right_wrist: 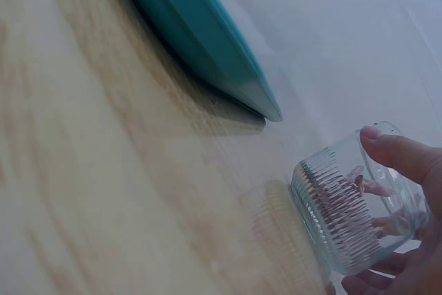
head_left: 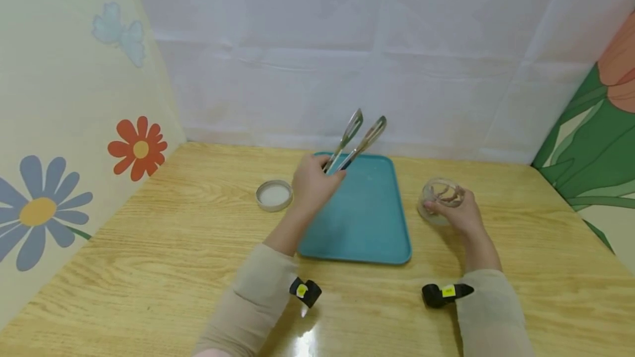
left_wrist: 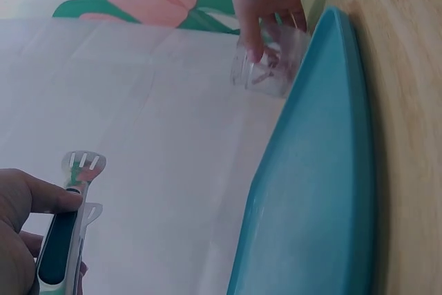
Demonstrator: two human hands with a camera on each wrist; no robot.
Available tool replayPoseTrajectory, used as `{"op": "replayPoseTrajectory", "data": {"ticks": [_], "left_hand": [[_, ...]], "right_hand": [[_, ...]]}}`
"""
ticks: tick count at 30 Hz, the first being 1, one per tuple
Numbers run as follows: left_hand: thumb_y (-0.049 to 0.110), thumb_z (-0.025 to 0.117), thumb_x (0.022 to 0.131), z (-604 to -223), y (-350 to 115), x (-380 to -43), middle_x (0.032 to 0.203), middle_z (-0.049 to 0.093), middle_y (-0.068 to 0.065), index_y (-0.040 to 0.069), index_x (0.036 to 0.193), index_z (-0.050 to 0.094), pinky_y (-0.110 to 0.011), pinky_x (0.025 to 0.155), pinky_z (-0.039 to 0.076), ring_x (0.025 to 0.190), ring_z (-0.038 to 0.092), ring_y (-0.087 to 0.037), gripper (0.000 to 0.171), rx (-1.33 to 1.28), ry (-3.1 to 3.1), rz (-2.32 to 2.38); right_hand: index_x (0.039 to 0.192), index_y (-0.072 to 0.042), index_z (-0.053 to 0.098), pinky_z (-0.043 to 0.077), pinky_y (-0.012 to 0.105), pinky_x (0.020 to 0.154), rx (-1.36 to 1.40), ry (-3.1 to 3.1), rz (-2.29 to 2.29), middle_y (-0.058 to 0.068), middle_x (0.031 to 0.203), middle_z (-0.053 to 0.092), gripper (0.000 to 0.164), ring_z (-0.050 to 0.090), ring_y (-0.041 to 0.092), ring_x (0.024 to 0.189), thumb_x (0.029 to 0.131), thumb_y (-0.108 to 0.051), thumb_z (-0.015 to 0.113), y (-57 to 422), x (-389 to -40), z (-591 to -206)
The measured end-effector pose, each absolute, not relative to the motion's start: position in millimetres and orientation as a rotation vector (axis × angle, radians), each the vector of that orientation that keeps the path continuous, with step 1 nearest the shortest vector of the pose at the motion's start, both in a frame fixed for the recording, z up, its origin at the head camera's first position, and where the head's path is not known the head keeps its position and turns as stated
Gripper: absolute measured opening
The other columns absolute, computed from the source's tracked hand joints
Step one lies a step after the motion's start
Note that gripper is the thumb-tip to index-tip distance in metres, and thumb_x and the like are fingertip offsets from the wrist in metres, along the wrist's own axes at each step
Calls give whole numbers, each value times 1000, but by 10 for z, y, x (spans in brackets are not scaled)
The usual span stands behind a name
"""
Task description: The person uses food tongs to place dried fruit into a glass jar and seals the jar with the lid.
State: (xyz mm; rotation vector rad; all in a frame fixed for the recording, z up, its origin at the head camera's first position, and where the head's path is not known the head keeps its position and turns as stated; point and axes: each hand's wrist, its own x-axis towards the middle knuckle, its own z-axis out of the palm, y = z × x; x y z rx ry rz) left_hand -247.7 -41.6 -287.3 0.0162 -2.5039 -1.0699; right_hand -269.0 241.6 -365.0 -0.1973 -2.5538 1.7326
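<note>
My left hand (head_left: 313, 183) grips a pair of metal serving tongs (head_left: 375, 130) over the far left part of a blue tray (head_left: 359, 219). The tongs' slotted tips are spread apart and point up and away; a dark handle panel of the tongs (left_wrist: 59, 246) shows in the left wrist view. To the right of the tray, my right hand (head_left: 463, 215) holds a clear glass jar (right_wrist: 331, 205) with ribbed sides, thumb at its rim and fingers round the side. The jar is uncovered and low over the table. Reddish shapes show through its glass; I cannot tell what they are.
Left of the tray lies a round, metal-rimmed lid (head_left: 274, 195). Everything is on a wood-grain table (head_left: 198, 236). A white cloth (head_left: 307, 70) hangs along the back edge, with flower-printed panels (head_left: 39, 211) at both sides.
</note>
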Motion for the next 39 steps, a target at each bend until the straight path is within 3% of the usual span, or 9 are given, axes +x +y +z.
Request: {"op": "replayPoseTrajectory", "data": {"ticks": [5, 13, 21, 28, 35, 39], "left_hand": [[26, 70, 68, -2889, -578, -2489, 79, 52, -7, 11, 90, 68, -35, 55, 36, 68, 48, -20, 27, 38, -2479, -1072], [23, 70, 68, -2918, -763, -2511, 75, 59, -5, 9, 86, 69, -34, 53, 38, 64, 51, -20, 22, 35, -2456, -1110], [23, 69, 69, -2889, -1008, -2474, 78, 63, -7, 7, 88, 69, -36, 56, 40, 68, 54, -21, 24, 119, -2454, -1129], [25, 68, 71, -2900, -1218, -2462, 81, 62, -10, 4, 92, 66, -38, 60, 40, 72, 54, -24, 29, 219, -2485, -1119], [23, 67, 74, -2976, -1445, -2447, 81, 63, -12, 2, 92, 66, -37, 58, 41, 70, 55, -24, 29, 247, -2481, -1107], [23, 66, 74, -3009, -1589, -2443, 80, 62, -14, -1, 93, 65, -35, 55, 41, 67, 55, -24, 30, 295, -2494, -1088]], "right_hand": [[129, 4, 14, 33, 30, 74, -198, -2542, 1706, 15, 111, 37, 95, 39, 22, 96, 66, -37, 72, 2484, -2788, -3781], [135, 1, 4, 32, 34, 78, -165, -2538, 1694, 18, 114, 35, 111, 37, 28, 102, 61, -46, 72, 2628, -2934, -4022], [135, 2, 1, 32, 38, 82, -146, -2553, 1724, 18, 115, 36, 110, 38, 27, 102, 64, -43, 72, 2564, -2847, -3903], [135, 2, 3, 34, 32, 76, -150, -2551, 1720, 13, 111, 36, 109, 39, 22, 96, 63, -43, 72, 2566, -2861, -3904], [135, 4, 0, 31, 39, 84, -156, -2567, 1738, 24, 119, 31, 104, 33, 31, 106, 69, -36, 70, 2467, -2725, -3717], [135, 2, 0, 31, 39, 84, -170, -2573, 1716, 22, 119, 31, 109, 33, 29, 105, 65, -42, 71, 2510, -2802, -3811]]}}
